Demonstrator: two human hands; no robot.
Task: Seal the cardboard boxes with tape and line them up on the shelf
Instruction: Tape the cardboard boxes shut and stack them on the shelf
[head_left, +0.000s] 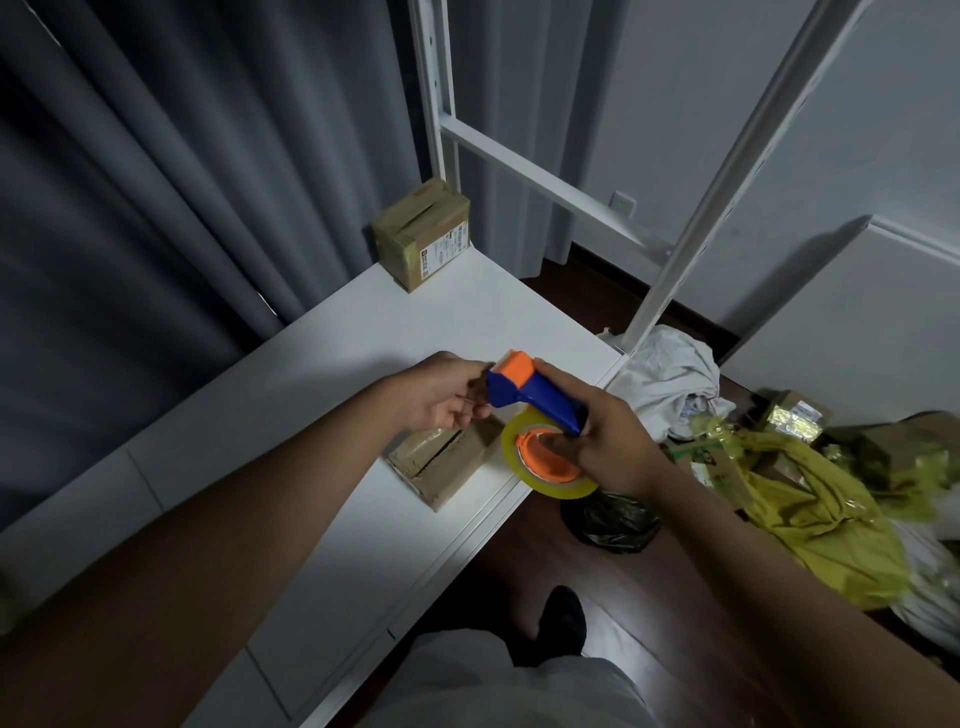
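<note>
My right hand (610, 441) grips a blue and orange tape dispenser (524, 392) with a yellowish tape roll (545, 467), held above the white shelf (363, 353). At the dispenser's front end my left hand (447, 395) pinches with curled fingers, probably the tape end. Directly below lies a flat cardboard box (441, 462) near the shelf's front edge, its top seam showing as a dark slit. A second, taped cardboard box (423, 234) stands at the shelf's far corner.
White shelf posts (727, 171) rise on the right. On the dark wooden floor lie a white cloth (670, 374), a black bag (613, 519), yellow bags (810, 519) and more cardboard boxes (795, 415). Grey curtains (182, 182) hang behind.
</note>
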